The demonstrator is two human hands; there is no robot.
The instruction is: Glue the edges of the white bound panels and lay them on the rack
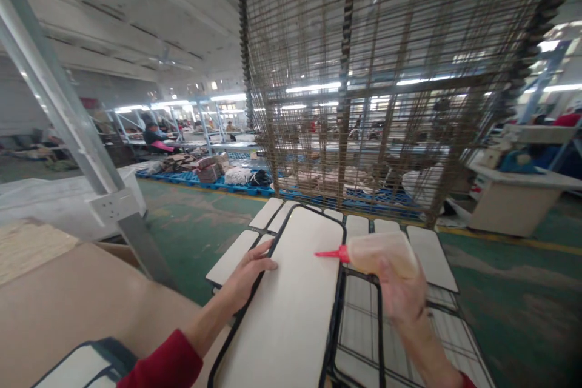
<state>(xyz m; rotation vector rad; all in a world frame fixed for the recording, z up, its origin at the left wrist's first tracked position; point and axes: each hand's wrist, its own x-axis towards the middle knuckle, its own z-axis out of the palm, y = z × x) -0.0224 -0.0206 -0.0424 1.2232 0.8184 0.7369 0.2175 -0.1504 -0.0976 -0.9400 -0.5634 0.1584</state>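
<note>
My left hand [254,270] grips the left edge of a long cream panel with a dark border [300,279], thumb on its face. In my right hand [402,297] is a squeeze bottle [382,250] of pale yellowish liquid with a red nozzle. It lies nearly level, its red tip pointing left over the panel's upper right part. Whether the tip touches the surface I cannot tell. Behind and beneath the held panel, several similar cream panels [431,254] lie in rows, some with dark edging.
A tall wire rack [386,79] stands ahead, beyond the panels. To the left are a tan board surface [109,303] and a slanting metal post [68,85] with a socket box. Stacked goods lie on blue pallets [195,178]. A sewing-type table [513,194] is at right.
</note>
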